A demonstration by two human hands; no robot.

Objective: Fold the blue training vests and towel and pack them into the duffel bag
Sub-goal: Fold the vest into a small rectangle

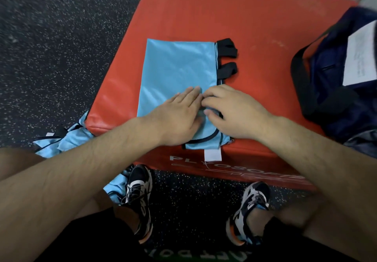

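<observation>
Spare vests point(61, 141): heap on floor, left of red box point(204, 16).
Folded vest point(175, 71): flat on box, near end under both hands.
L hand point(179, 114): palm down, fingers straight, pressing vest.
R hand point(230, 110): fingers curled, pinching vest fabric by L fingertips.
Vest long axis: runs away from person; black straps stick out far right.
Duffel bag point(342, 90): box's right edge, apart from hands.

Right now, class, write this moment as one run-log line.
left hand flat on vest | right hand pinching its fold | vest on red box | bag at right | other vests on floor
</observation>
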